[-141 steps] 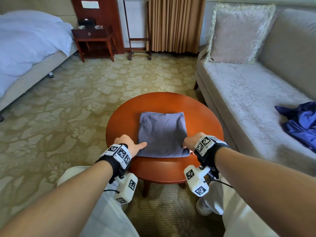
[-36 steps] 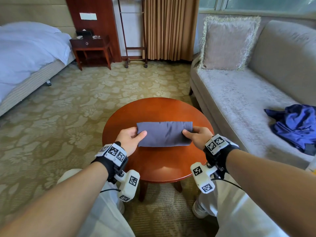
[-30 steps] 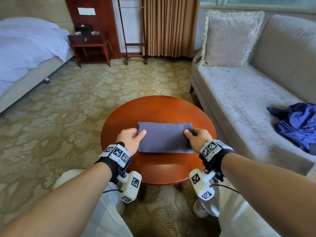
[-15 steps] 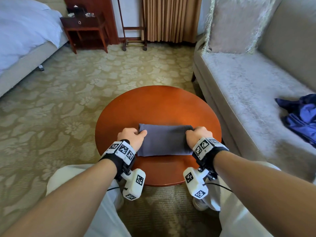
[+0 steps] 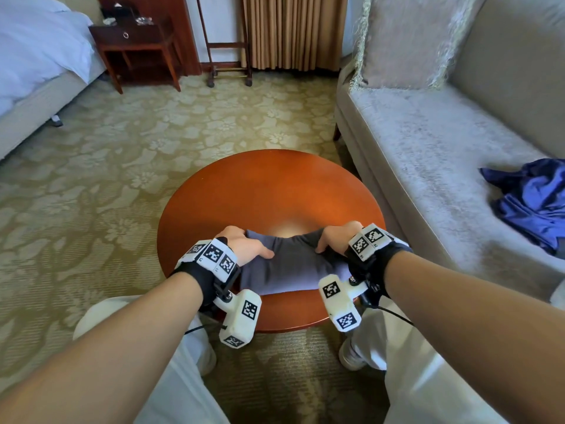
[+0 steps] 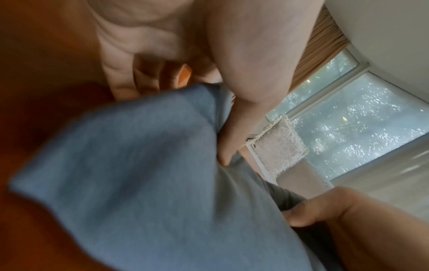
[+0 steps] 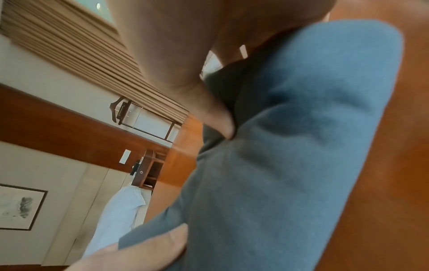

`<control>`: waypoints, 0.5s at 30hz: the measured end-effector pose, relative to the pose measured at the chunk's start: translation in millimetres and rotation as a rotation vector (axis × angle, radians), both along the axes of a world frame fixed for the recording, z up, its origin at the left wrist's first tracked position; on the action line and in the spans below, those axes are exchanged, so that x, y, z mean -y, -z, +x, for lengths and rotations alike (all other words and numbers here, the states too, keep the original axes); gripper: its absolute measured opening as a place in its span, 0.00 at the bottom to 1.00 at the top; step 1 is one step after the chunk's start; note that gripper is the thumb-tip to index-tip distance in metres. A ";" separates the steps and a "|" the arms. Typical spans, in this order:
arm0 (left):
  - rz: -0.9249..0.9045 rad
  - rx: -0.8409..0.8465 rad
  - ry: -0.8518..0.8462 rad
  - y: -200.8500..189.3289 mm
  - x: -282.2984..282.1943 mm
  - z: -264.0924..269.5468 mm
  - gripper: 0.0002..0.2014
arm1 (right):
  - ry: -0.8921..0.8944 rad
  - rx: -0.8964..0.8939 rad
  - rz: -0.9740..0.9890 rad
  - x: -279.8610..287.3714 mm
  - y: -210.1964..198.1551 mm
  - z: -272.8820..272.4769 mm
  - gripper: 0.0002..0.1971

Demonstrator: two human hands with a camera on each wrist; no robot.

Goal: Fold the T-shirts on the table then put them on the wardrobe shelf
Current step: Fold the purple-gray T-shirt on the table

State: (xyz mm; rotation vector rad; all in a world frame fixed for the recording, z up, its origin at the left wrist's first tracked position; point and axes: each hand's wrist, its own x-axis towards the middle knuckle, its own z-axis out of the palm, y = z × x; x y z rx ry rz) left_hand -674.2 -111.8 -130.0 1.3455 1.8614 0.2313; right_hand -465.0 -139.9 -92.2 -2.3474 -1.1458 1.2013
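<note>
A folded grey-blue T-shirt [image 5: 290, 267] lies near the front of the round wooden table [image 5: 269, 194]. My left hand [image 5: 244, 244] grips its left end, thumb on top and fingers curled under the cloth. My right hand [image 5: 336, 238] grips the right end the same way. The cloth sags and bunches between them. In the left wrist view the thumb presses into the T-shirt [image 6: 150, 174]. In the right wrist view the thumb pinches the T-shirt [image 7: 278, 146] over the table [image 7: 383, 183]. A crumpled dark blue T-shirt [image 5: 532, 203] lies on the sofa at the right.
A grey sofa [image 5: 428, 154] with a fringed cushion [image 5: 406, 41] runs along the right of the table. A bed [image 5: 33, 56] and a dark nightstand [image 5: 137, 47] stand at the far left. Patterned carpet [image 5: 107, 179] spreads left of the table.
The T-shirt has been folded from a square into a narrow band and drawn towards the table's front edge. Both hands now curl round its ends and the cloth bunches between them.
</note>
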 end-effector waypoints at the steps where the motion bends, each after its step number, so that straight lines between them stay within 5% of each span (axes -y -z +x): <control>1: -0.006 0.004 0.028 0.2 0.0 0.6 0.25 | -0.003 -0.008 -0.001 0.2 0.0 1.0 0.15; 10: -0.007 0.039 0.219 -2.9 14.0 -1.5 0.18 | 0.012 -0.142 0.042 13.6 -8.9 12.0 0.19; 15: -0.037 0.113 0.317 -12.6 24.2 4.3 0.26 | 0.021 -0.332 0.213 20.1 -23.7 19.1 0.23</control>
